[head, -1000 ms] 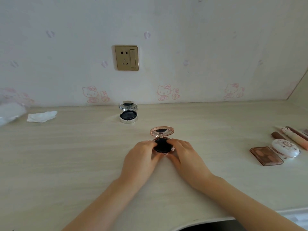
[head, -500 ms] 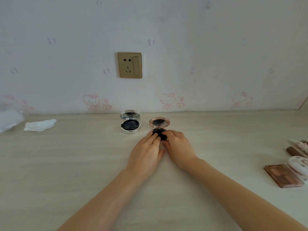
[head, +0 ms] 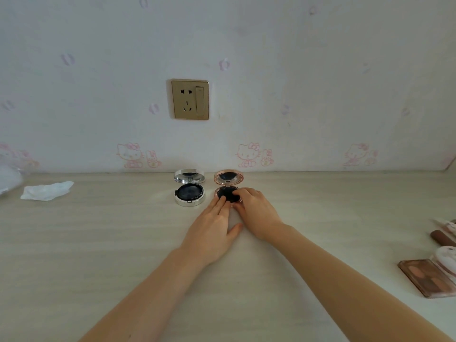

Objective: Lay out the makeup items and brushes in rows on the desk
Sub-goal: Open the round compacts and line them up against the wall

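Rose-gold compact [head: 228, 185]: open, mirror lid upright, set on the desk [head: 98, 243] near the wall, just right of an open silver compact [head: 189, 191]; the left hand [head: 212, 230] lies flat with straight fingers touching the near-left edge of its black base, while the right hand [head: 256, 213] curls its fingers over the base's near-right rim, holding it. Eyeshadow palette [head: 424, 277], a white round case [head: 447, 257] and brown tubes [head: 441, 236]: grouped at the desk's right edge, well apart from both hands. Crumpled tissue [head: 45, 191]: far left of the desk; a gold wall socket [head: 190, 99] sits above the compacts.
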The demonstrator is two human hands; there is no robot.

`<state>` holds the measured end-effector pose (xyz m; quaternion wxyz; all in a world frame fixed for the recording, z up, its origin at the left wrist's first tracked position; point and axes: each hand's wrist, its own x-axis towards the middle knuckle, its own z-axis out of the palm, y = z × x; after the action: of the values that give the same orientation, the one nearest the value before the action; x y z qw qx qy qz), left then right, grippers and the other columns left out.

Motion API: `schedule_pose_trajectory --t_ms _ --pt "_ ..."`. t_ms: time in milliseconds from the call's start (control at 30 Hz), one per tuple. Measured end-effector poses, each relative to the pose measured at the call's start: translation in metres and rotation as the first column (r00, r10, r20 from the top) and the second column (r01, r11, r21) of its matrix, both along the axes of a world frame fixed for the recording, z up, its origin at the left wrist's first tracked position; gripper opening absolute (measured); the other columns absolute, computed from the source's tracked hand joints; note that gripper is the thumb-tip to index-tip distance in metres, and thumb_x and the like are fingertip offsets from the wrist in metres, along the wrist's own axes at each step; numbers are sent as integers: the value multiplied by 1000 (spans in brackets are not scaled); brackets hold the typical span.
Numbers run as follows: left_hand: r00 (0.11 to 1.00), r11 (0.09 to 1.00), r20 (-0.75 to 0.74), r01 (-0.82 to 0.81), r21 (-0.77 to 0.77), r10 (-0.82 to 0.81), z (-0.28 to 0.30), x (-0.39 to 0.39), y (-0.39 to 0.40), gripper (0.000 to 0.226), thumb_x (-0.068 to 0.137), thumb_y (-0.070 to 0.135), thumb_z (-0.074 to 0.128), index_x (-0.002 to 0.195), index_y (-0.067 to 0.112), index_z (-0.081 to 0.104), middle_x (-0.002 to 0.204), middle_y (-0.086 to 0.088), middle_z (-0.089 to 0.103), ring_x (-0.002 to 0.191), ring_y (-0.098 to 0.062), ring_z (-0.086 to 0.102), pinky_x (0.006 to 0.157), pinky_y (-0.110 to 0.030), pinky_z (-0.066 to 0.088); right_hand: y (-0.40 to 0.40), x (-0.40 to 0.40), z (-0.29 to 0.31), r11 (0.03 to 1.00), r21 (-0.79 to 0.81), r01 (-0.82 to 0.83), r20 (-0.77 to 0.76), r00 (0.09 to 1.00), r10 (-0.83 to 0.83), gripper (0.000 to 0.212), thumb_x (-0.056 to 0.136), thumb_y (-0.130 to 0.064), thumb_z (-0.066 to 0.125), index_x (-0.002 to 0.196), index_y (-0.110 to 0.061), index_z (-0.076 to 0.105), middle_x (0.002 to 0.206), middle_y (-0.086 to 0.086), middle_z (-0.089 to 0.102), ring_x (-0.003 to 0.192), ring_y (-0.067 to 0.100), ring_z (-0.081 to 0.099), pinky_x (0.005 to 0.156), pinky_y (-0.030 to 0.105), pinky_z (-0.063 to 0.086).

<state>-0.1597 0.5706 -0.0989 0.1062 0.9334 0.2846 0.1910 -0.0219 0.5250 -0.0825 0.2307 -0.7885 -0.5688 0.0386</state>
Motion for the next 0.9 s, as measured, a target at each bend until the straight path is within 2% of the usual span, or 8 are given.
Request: schedule_pose_trajectory --t_ms 167,367,633,800,900 --pt "1000 1000 13 -6 -18 6 -4 1 3 68 97 47 40 151 11 20 160 -3 14 147 -11 3 116 -20 1 3 1 -2 1000 8 1 8 1000 -1 36 99 -25 45 134 -17 47 138 3 49 128 22 41 106 31 34" --pt "999 1000 44 -14 -16 15 -5 0 1 65 96 45 42 150 13 24 159 -2 17 147 -9 5 115 -18 3 4 1 -3 999 28 -16 10 1000 16 36 99 -24 45 133 -16 48 136 3 51 126 23 44 105 33 35" --pt "999 999 -17 -28 43 28 2 -3 -3 63 98 43 39 151 13 22 160 -2 17 148 -12 4 119 -25 8 -12 1 1 998 40 -43 -13 999 44 41 96 -17 43 137 -14 41 133 3 51 125 22 45 103 31 36" --pt "997 985 -44 -59 160 67 10 -3 -17 59 97 41 39 150 22 22 156 5 27 147 -12 11 116 -26 15 -49 9 1 999 -12 -42 110 993 44 49 98 -24 42 144 -11 30 148 6 37 138 21 30 111 28 24" --pt "999 985 -26 -37 167 41 16 3 -36 50 97 38 41 144 21 36 150 6 38 144 -12 20 113 -25 21 -80 17 3 999 -29 -22 164 986 26 49 99 -26 41 145 -11 31 146 6 39 139 21 29 112 28 23"
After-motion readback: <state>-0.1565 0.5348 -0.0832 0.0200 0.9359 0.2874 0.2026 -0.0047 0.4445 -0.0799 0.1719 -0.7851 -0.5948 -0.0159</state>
